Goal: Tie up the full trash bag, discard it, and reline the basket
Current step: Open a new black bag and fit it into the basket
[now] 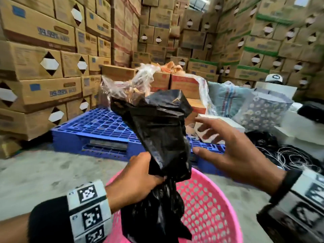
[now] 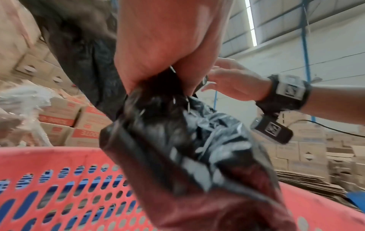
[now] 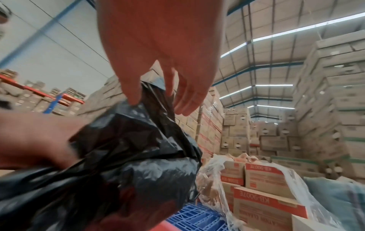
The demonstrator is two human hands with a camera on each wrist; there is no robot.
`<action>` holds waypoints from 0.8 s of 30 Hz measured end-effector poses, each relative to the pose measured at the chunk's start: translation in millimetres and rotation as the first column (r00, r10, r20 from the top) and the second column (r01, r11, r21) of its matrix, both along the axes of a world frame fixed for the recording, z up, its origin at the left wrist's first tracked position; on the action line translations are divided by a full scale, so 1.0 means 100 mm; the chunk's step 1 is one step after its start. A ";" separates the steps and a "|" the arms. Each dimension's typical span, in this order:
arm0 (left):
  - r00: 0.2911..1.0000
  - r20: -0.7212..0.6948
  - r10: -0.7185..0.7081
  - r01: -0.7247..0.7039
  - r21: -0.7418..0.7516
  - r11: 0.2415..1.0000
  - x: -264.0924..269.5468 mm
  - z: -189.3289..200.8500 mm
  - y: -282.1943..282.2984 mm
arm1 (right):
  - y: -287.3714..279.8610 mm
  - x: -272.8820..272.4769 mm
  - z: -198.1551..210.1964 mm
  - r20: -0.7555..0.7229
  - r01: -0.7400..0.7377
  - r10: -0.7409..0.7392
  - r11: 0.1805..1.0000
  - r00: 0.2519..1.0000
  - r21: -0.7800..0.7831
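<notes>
A crumpled black trash bag (image 1: pixel 157 137) is held up over the pink perforated basket (image 1: pixel 210 207). My left hand (image 1: pixel 140 176) grips it around its bunched middle, so its top stands above the fist and its lower part hangs into the basket. My right hand (image 1: pixel 226 146) is open just right of the bag, fingers spread toward it. In the right wrist view the fingertips (image 3: pixel 134 100) touch the bag (image 3: pixel 118 156) at its upper fold. The left wrist view shows the bag (image 2: pixel 177 132) coming out under my fist above the basket (image 2: pixel 59 179) wall.
A blue plastic pallet (image 1: pixel 98 130) lies on the concrete floor just beyond the basket, with cartons in clear wrap (image 1: pixel 175 81) on it. Stacked cardboard boxes (image 1: pixel 43 50) wall in the left and back. Bags, white boxes and tangled wire (image 1: pixel 287 155) lie at the right.
</notes>
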State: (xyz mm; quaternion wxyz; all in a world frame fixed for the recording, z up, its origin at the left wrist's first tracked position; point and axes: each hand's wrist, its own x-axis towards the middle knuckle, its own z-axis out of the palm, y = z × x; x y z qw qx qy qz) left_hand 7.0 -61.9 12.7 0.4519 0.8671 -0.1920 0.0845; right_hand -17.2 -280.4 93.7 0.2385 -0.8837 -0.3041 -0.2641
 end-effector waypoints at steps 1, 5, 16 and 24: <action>1.000 0.017 -0.022 0.021 0.026 0.999 0.00 -0.05 0.00 | 0.03 0.05 0.04 -0.061 -0.020 0.020 1.000 0.998 -0.003; 0.990 0.113 -0.079 0.063 0.146 0.987 0.01 -0.17 0.05 | 0.21 0.18 0.15 -0.205 -0.133 0.160 0.981 0.966 0.140; 0.998 0.033 0.053 -0.062 0.445 0.893 -0.01 0.51 0.33 | 0.14 0.13 0.01 -0.079 -0.057 0.039 0.969 0.996 -0.239; 0.744 0.372 -0.555 0.217 0.651 0.728 -0.19 0.34 0.16 | 0.14 -0.14 -0.41 -0.200 -0.216 0.166 0.941 0.966 -0.261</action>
